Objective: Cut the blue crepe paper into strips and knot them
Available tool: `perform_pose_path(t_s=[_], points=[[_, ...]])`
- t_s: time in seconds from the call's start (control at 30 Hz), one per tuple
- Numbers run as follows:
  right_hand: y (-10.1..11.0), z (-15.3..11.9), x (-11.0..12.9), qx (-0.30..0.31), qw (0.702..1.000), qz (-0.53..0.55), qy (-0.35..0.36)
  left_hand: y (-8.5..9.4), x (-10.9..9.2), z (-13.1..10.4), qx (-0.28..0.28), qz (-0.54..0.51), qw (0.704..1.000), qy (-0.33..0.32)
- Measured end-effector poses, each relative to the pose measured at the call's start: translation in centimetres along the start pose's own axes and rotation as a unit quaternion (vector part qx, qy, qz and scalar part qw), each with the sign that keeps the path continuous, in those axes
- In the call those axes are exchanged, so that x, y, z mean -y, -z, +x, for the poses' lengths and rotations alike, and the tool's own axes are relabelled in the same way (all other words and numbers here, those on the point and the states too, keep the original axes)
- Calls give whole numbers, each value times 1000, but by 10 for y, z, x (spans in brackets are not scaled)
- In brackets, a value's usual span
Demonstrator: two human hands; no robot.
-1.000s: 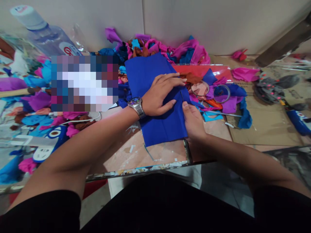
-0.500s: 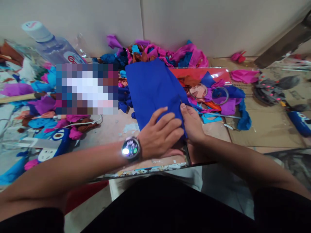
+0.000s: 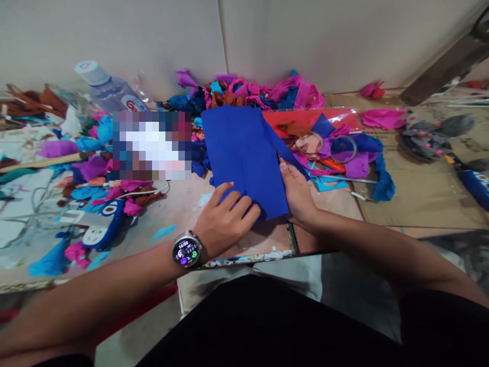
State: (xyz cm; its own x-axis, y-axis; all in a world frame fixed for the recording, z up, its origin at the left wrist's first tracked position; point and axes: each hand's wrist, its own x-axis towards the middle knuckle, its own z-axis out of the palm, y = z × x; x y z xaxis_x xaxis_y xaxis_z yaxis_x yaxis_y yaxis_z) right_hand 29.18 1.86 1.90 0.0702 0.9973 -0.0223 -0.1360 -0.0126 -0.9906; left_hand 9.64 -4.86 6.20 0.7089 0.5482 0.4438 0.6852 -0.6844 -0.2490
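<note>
A deep blue sheet [image 3: 244,153], paper or cloth, lies in front of me with a narrow flap folding away along its right side. My right hand [image 3: 300,196] grips its right edge, thumb on top and the other fingers hidden beneath. By that thumb tip is a small dark thing I cannot make out. Over the sheet's lower left corner is my left hand [image 3: 227,216], palm down, its fingers loosely bent and apart. A lit smartwatch [image 3: 187,251] is on the left wrist.
Crumpled colourful scraps [image 3: 260,92] crowd the back and left. A clear bottle [image 3: 114,94] stands back left, near a blue-and-white power strip [image 3: 103,224]. Tape rings [image 3: 344,149] lie among scraps at right, beside cardboard [image 3: 416,204] and a grey bundle [image 3: 424,135].
My left hand has drawn back left and toward me, off the middle of the sheet. The sheet lies flatter, its lower edge now showing. My right hand stays at the right edge.
</note>
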Motion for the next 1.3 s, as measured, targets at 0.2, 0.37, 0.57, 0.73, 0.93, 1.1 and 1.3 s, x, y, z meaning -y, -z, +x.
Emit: perform_pose_path(t_s=[0.2, 0.37, 0.57, 0.73, 0.93, 1.1, 1.3], points=[[2, 1, -2, 3, 1000, -13, 9, 7, -5, -9, -34, -9, 999, -30], [0, 1, -3, 11, 1000, 4, -15, 7, 0, -13, -45, -23, 998, -34], [-3, -1, -5, 17, 997, 21, -75, 4, 7, -17, -67, -56, 996, -32], [-1, 0, 0, 28, 993, 25, -115, 2, 9, -20, -84, -99, 991, -29], [-3, 4, 2, 72, 988, 36, -130, 5, 13, -23, -83, -128, 988, -16], [-5, 7, 3, 85, 985, 39, -142, 4, 16, -25, -74, -160, 984, -17], [-4, 5, 1, 114, 981, 35, -152, 4, 14, -27, -72, -193, 978, -29]])
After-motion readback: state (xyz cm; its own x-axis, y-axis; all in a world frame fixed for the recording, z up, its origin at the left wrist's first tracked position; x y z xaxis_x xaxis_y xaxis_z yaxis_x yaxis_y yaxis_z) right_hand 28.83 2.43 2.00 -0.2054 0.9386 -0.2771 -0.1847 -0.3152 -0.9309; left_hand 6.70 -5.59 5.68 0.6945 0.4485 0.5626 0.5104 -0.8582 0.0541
